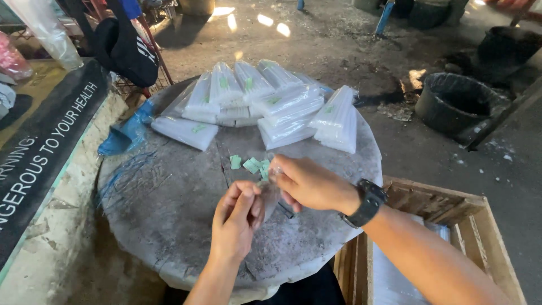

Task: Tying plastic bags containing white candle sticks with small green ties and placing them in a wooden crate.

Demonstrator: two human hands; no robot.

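We are looking down at a round grey table (169,226) filling the middle of the frame. Near the lower centre, our left hand (236,217) and right hand (307,182) are meeting over a small clear plastic bag (270,195). The fingers of the left hand are pinching together on the bag's left edge, and the fingers of the right hand are curling closed on its upper right part, so the bag is hanging between both hands just above the table. A black watch (367,202) is sitting on the right wrist.

Just above the hands, a few small green paper slips (249,164) are lying on the table. Further up, filled clear packets (265,101) holding white sticks are lying piled along the table's far edge. A blue bag (127,134) is resting at the table's upper left. A wooden crate (446,226) is standing at the lower right, and a black tub (457,101) is sitting on the ground at the upper right.
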